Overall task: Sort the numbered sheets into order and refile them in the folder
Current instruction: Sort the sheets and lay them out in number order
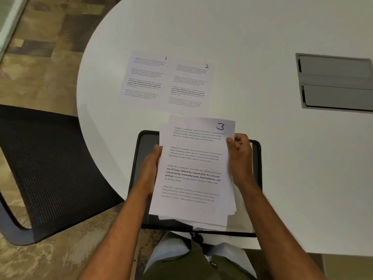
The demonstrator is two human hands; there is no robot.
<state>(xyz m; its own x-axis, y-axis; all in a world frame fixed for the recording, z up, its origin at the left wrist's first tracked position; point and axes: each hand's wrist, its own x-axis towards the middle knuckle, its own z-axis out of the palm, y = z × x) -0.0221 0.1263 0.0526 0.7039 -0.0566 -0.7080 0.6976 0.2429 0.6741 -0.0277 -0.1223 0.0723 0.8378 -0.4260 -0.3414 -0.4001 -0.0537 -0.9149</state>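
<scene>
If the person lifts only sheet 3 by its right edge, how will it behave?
Sheet 3 is thin paper, so it will probably droop. It looks light; the right hand pinches only its edge. The stack beneath is already fanned, so the sheets probably slide easily.

light: I see dim, warm, even | shadows: soft | blur: I note smeared forearms, floor | edges: wide-angle bowing
</scene>
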